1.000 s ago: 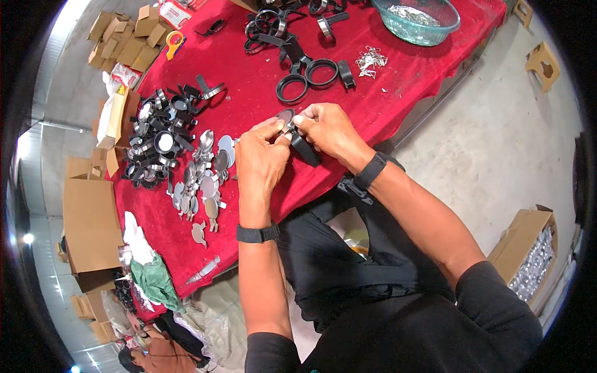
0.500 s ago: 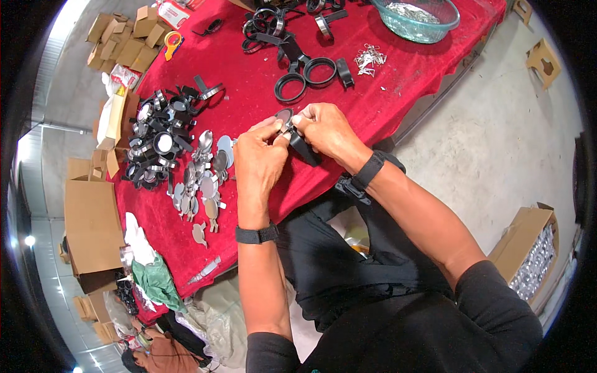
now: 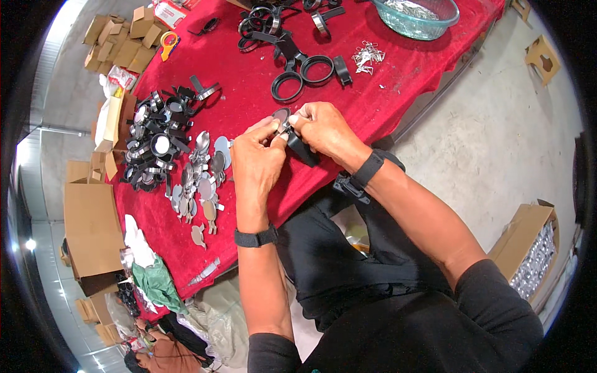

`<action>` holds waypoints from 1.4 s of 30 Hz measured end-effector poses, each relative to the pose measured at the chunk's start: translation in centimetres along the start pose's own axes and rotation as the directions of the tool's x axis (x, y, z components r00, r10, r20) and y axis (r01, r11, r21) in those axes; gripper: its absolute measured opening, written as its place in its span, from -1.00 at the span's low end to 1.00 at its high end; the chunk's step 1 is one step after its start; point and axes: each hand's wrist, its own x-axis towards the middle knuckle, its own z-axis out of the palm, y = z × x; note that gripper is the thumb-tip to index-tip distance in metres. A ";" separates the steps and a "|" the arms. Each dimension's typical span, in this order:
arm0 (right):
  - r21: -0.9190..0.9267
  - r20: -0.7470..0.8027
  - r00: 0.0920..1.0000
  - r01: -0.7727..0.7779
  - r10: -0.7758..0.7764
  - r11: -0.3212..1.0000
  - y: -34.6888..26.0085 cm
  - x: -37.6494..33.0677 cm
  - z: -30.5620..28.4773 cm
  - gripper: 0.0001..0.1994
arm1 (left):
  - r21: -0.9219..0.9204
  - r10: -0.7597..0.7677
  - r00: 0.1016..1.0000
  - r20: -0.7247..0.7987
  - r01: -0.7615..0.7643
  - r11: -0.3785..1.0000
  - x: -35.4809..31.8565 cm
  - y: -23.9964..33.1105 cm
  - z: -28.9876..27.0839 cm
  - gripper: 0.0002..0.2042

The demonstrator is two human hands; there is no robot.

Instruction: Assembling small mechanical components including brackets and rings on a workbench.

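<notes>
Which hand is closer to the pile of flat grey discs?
Left. The left hand is just to the right of the grey discs; the right hand is farther right, beyond the left one.

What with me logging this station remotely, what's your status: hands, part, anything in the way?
Left hand and right hand both gripping black ringed part. Held over red cloth, near its edge. Black rings just beyond, seemingly blocking neither hand.
</notes>
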 end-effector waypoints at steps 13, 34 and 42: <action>-0.069 -0.026 0.999 0.031 -0.032 0.997 -0.4 -0.4 0.0 -0.70 | -0.059 -0.001 1.000 0.014 0.002 0.998 -0.2 0.0 0.0 -0.64; -0.009 -0.059 0.977 0.207 -0.207 0.978 -0.8 -1.8 -0.6 -0.76 | 0.030 -0.033 0.998 0.052 0.031 0.999 -0.5 0.1 0.2 -0.62; 0.029 -0.075 0.965 0.252 -0.249 0.967 -0.3 -2.1 0.0 -0.80 | -0.031 -0.011 0.999 0.038 0.012 0.999 -0.7 0.0 -0.1 -0.58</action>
